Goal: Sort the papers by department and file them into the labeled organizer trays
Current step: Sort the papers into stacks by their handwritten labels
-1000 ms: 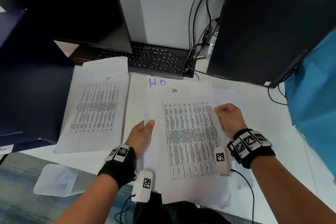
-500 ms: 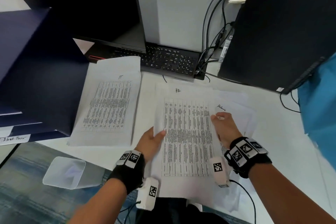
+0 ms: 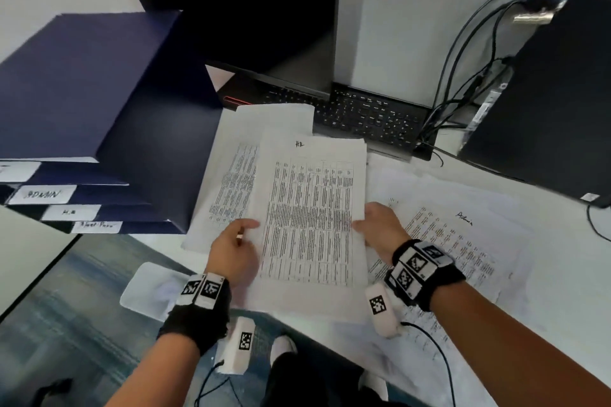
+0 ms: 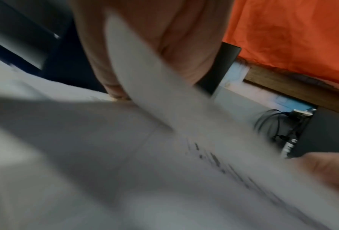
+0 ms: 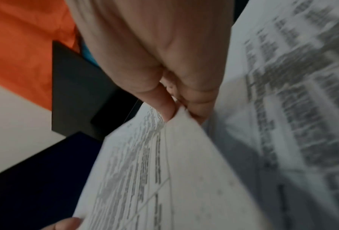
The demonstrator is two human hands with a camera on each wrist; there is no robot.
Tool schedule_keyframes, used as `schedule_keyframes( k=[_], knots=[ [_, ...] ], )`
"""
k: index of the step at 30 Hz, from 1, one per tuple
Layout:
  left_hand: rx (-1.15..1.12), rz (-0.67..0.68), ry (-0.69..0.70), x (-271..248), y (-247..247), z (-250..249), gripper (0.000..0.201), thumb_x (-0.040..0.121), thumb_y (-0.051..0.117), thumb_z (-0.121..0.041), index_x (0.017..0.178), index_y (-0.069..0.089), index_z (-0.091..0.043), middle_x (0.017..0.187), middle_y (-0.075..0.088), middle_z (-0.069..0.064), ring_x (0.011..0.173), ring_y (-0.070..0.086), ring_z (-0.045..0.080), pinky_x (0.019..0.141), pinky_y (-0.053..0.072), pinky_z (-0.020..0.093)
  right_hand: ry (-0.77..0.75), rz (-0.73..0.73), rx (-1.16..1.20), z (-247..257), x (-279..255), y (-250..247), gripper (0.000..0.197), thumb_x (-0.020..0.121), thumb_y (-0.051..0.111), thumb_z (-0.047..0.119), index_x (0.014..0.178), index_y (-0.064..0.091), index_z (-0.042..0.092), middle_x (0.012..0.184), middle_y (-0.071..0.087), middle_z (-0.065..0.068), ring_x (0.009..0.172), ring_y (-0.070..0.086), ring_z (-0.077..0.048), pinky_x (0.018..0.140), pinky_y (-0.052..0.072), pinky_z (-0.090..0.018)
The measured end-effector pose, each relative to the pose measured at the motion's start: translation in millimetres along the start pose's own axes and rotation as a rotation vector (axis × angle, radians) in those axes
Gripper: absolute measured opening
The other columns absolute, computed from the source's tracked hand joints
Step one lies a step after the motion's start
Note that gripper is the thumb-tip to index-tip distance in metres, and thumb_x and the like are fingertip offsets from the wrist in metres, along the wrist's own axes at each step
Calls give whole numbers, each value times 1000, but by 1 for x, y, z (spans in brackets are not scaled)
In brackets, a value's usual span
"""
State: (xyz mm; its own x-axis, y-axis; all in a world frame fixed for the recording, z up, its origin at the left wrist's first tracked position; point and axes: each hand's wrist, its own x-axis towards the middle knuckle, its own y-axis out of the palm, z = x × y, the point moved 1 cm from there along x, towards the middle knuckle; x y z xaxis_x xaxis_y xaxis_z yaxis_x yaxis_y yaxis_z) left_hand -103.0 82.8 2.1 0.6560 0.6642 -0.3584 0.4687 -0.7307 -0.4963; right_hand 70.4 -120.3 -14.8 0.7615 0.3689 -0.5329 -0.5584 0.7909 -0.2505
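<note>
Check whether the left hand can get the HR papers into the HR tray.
Probably yes: left hand grips the HR papers, and the HR tray lies just left with nothing between.

Handwritten "HR" atop the lifted sheet (image 3: 310,208); "Admin" handwritten on the sheet lying at right (image 3: 463,235). On the dark blue organizer trays (image 3: 99,92), white labels: "ADMIN" (image 3: 43,194), below it "HR" (image 3: 71,211), lowest one (image 3: 97,226) blurred, unreadable. Printed tables on the sheets too small to read
</note>
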Motion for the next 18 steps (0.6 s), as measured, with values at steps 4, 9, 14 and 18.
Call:
schedule_keyframes(
  k=[4, 9, 14, 18],
  knots=[
    [112, -136, -39, 20, -36, 6, 45, 81, 37, 4, 92, 61, -33, 85, 68, 14, 69, 66, 29, 66, 56, 34, -76, -31, -118, 20, 15, 44, 15, 84, 59, 4, 90, 58, 17, 103, 67, -5, 96, 65, -24, 86, 55, -40],
    [365, -161, -30, 55, -59, 9, 46, 81, 42, 10, 117, 60, -13, 122, 56, 17, 106, 58, 33, 92, 48, 35, -104, -99, -149, 31, 28, 85, 23, 82, 59, 0, 96, 46, 12, 89, 55, -4, 80, 55, -20, 64, 47, -26],
    [770, -10, -16, 76, -53, 13, 33, 83, 54, -6, 116, 58, -4, 129, 50, 18, 118, 48, 34, 98, 43, 38, -143, -37, -360, 31, 38, 104, 20, 87, 52, -3, 100, 63, 7, 95, 53, 0, 87, 53, -16, 70, 43, -22],
    [1006, 47, 22, 67, -40, 16, 43, 89, 56, -30, 129, 49, -14, 153, 15, 14, 140, 19, 33, 112, 26, 47, -188, 6, -477, 29, 39, 110, 23, 90, 53, 2, 110, 64, 6, 103, 55, -5, 92, 55, -20, 76, 40, -19]
  ],
)
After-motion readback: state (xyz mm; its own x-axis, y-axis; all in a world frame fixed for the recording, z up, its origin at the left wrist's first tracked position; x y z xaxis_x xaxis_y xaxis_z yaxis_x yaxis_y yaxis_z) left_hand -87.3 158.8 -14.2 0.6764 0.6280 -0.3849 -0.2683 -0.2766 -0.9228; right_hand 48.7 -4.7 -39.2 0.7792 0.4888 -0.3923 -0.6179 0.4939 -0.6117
